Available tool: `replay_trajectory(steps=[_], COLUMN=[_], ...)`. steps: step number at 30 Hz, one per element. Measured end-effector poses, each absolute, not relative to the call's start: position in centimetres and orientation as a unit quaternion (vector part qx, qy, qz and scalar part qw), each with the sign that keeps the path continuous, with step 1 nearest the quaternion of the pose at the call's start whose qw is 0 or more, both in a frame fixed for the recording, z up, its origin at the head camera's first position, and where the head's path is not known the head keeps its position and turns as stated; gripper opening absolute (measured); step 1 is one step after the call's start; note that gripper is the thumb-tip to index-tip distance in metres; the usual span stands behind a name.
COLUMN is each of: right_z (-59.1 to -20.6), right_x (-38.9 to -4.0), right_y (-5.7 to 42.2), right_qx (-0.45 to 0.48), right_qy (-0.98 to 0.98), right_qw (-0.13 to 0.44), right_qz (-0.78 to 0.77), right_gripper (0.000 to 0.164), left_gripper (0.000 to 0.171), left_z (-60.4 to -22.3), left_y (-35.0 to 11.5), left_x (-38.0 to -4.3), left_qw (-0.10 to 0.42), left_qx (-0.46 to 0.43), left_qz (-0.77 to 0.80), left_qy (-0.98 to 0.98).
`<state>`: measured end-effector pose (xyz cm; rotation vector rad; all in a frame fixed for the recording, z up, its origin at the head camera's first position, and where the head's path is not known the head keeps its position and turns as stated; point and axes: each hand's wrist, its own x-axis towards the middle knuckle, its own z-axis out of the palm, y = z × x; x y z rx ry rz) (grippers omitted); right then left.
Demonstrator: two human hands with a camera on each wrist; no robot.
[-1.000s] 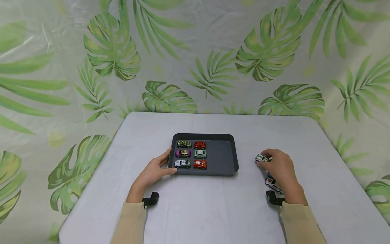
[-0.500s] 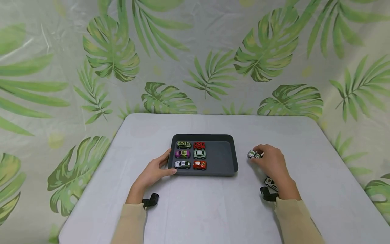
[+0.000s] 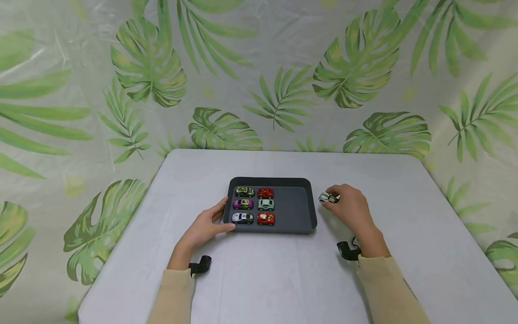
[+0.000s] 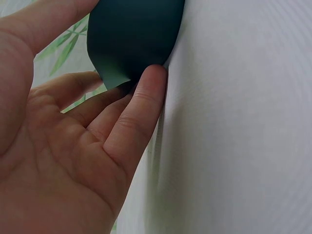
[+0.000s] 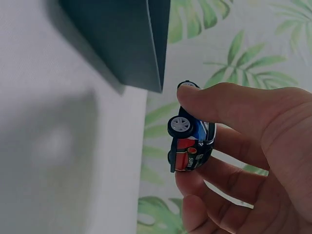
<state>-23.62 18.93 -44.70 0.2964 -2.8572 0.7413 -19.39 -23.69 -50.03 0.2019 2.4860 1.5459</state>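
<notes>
A dark grey tray point(image 3: 295, 211) lies on the table with two columns of small toy cars on its left half, among them a purple one point(image 3: 243, 204) and a red one point(image 3: 265, 193). My left hand point(image 3: 205, 228) holds the tray's near left corner, thumb at the front rim and fingers along the left side. Just right of the tray, my right hand point(image 3: 351, 207) pinches a toy car point(image 5: 191, 141) between thumb and fingers. In the right wrist view, the car's wheels and its red, blue and black paint show beside the tray's corner.
Another toy car point(image 3: 355, 242) sits on the white table point(image 3: 275, 279), mostly hidden behind the right wrist. A leaf-patterned sheet point(image 3: 279, 90) hangs behind the table. Each wrist wears a black camera.
My right hand has carried the toy car leftward and away from me, from the right of the table towards the tray. The left hand and the tray stay put.
</notes>
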Motion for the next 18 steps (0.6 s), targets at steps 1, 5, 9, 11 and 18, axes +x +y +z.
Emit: replay_trajectory(steps=[1,5,9,11,18], right_z=[-44.6,-44.3,-44.1,-44.0,-43.5], right_x=[-23.7,-23.9,-24.2,-24.3,-24.7], right_y=[18.7,17.9,16.8,16.3,14.7], right_qx=[0.102,0.116,0.132,0.141,0.172], right_qy=[-0.959,-0.959,-0.959,-0.958,-0.957], right_qw=[0.088,0.095,0.097,0.098,0.092], right_qz=[0.249,0.242,0.232,0.229,0.214], right_gripper=[0.032,0.032,0.032,0.032,0.032], left_gripper=[0.097,0.098,0.099,0.099,0.100], left_z=[-50.0,-49.9,-49.6,-49.6,-49.9], left_y=[-23.7,-23.6,-23.5,-23.5,-23.6], left_x=[-19.4,-19.3,-19.2,-19.2,-19.3], left_qw=[0.103,0.105,0.110,0.111,0.105], left_qx=[0.067,0.061,0.053,0.051,0.057], left_qz=[0.522,0.520,0.522,0.521,0.526], left_qy=[0.844,0.845,0.844,0.845,0.842])
